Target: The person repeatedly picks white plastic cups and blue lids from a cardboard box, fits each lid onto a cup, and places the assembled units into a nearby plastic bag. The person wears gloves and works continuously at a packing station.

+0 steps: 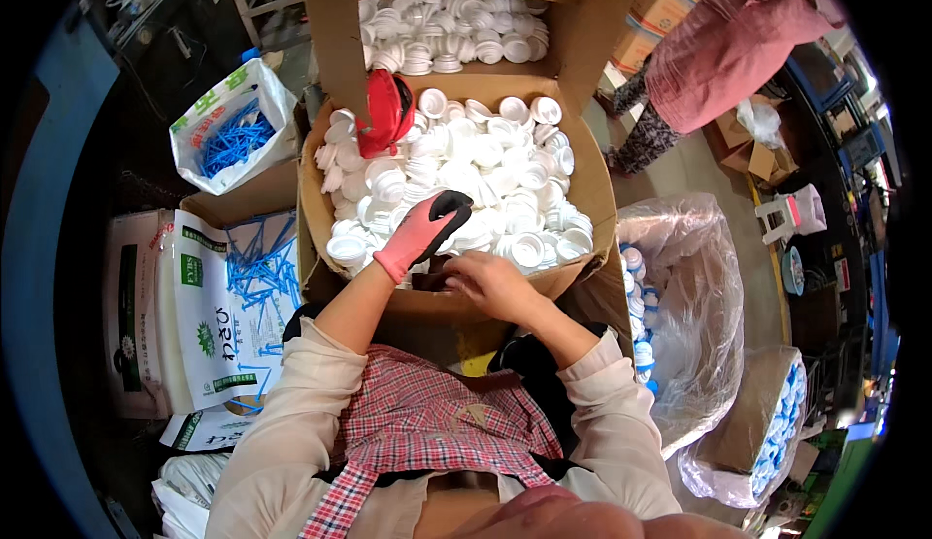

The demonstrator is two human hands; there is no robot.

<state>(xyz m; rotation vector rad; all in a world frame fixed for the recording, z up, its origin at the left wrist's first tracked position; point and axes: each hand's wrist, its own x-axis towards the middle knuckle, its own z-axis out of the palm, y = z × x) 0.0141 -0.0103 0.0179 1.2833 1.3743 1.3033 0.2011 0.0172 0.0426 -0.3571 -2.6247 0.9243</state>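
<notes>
My left hand (425, 230) wears a pink glove with black fingers and reaches over a heap of white plastic caps (456, 155). Its fingers and thumb curl together among the caps, and whatever they grip blends into the white heap. Bare, my right hand (490, 285) bends its fingers inward at the near edge of the cardboard box (582, 160) that holds the caps. Its fingertips are partly hidden, so I cannot make out what they hold. At the box's far left, a red cloth or pouch (385, 112) lies against the caps.
Behind stands another box portion with white caps (456, 39). Blue sticks (238, 138) fill a bag at left; more blue sticks (262, 267) lie below. At right, a clear plastic liner (704, 316) surrounds blue-and-white pieces (641, 320). A person in pink (723, 53) stands far right.
</notes>
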